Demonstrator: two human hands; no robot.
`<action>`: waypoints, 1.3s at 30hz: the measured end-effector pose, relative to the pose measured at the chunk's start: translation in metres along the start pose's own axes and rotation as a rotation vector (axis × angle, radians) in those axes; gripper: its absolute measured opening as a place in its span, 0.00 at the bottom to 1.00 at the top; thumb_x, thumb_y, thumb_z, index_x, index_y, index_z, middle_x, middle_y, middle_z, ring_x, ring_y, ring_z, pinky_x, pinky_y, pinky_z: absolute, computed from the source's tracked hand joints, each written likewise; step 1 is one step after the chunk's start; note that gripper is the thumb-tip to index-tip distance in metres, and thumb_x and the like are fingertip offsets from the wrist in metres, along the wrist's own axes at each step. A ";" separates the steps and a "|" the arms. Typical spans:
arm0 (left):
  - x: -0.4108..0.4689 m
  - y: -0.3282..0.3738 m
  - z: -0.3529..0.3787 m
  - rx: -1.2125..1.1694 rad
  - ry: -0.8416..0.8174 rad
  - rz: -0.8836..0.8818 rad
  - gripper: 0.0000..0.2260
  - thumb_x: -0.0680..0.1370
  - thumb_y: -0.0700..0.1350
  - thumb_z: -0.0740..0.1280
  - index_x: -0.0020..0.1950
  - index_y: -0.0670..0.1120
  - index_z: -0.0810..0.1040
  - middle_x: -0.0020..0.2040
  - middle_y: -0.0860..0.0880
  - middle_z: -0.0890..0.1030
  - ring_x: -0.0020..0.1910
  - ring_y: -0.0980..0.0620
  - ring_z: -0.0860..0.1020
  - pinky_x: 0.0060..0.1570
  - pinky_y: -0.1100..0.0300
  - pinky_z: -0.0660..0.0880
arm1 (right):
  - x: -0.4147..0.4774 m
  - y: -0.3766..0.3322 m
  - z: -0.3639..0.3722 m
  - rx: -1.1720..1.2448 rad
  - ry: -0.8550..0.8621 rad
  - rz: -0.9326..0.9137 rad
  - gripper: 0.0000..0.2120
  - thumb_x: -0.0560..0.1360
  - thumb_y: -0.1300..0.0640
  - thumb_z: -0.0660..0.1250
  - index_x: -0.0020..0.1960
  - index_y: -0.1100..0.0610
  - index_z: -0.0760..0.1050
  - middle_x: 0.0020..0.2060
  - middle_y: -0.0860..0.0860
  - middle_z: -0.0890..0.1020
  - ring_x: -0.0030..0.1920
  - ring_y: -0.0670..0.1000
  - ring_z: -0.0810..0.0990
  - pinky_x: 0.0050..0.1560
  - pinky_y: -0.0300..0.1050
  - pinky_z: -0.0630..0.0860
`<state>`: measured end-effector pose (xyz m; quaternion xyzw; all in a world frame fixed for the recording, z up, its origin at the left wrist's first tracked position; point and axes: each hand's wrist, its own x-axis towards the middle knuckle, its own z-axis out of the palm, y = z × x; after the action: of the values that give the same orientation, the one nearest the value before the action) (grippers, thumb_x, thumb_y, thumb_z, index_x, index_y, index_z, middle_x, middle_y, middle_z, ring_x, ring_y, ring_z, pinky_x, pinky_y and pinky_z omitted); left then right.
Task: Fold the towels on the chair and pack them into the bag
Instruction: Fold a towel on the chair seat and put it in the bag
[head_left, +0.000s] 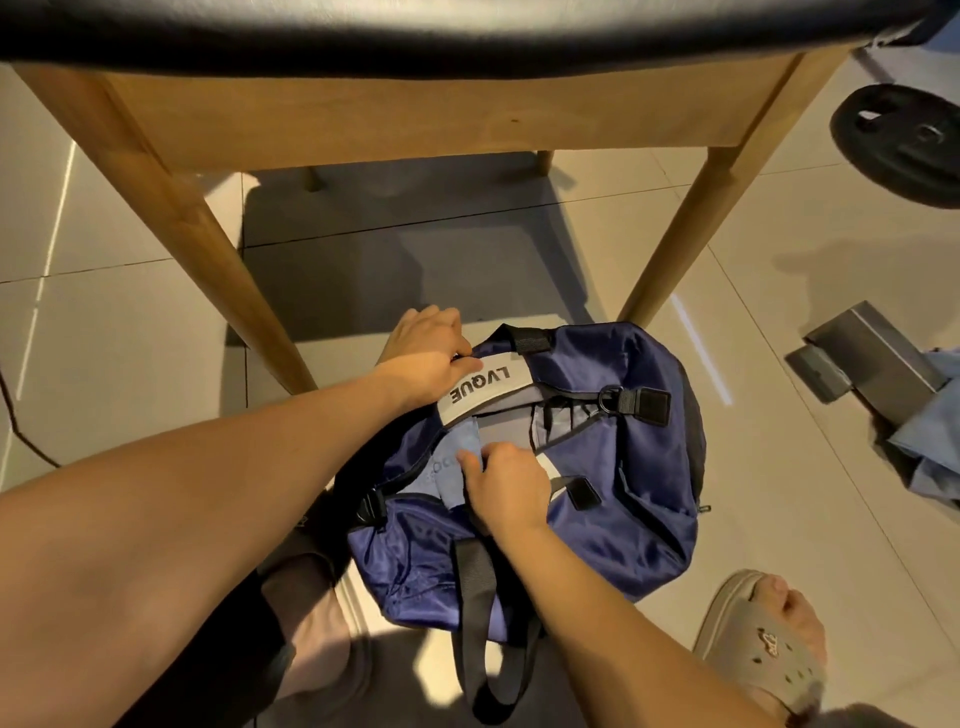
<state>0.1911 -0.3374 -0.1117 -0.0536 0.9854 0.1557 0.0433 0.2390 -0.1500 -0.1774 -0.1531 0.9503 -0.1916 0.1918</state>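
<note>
Packing stage: right hand (511, 488) pinches a blue towel (457, 475) inside the bag (623, 519); left hand (431, 353) fingers clamp its rim.

Home room, pale tiled floor (675, 270), wooden chair (363, 119), weight plate (901, 143); slipper (753, 644) worn indoors

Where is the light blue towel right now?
In the head view, the light blue towel is tucked in the opening of the navy bag on the floor before the chair, under the right hand, just below the LVQUE label.
</note>
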 end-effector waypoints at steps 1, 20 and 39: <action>0.000 0.000 0.003 -0.005 -0.011 0.008 0.15 0.81 0.59 0.65 0.52 0.52 0.87 0.48 0.52 0.72 0.52 0.49 0.69 0.55 0.53 0.63 | -0.002 -0.001 0.002 0.030 0.003 -0.018 0.20 0.82 0.43 0.61 0.40 0.56 0.75 0.40 0.57 0.83 0.47 0.61 0.80 0.38 0.49 0.67; -0.059 0.013 0.048 0.536 -0.142 0.428 0.38 0.77 0.74 0.57 0.72 0.46 0.76 0.77 0.42 0.69 0.79 0.42 0.62 0.79 0.37 0.48 | -0.024 0.035 -0.030 -0.332 -0.208 -0.343 0.15 0.75 0.63 0.68 0.61 0.57 0.76 0.56 0.56 0.80 0.57 0.60 0.78 0.52 0.51 0.74; -0.070 0.014 0.051 0.433 -0.281 0.350 0.47 0.70 0.83 0.47 0.75 0.54 0.72 0.83 0.39 0.50 0.83 0.42 0.43 0.78 0.39 0.35 | -0.034 0.043 -0.032 -0.519 -0.283 -0.402 0.24 0.82 0.51 0.57 0.76 0.57 0.66 0.75 0.55 0.70 0.74 0.56 0.68 0.75 0.57 0.57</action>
<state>0.2626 -0.3013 -0.1490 0.1495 0.9743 -0.0468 0.1618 0.2461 -0.0901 -0.1579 -0.4057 0.8822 0.0455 0.2345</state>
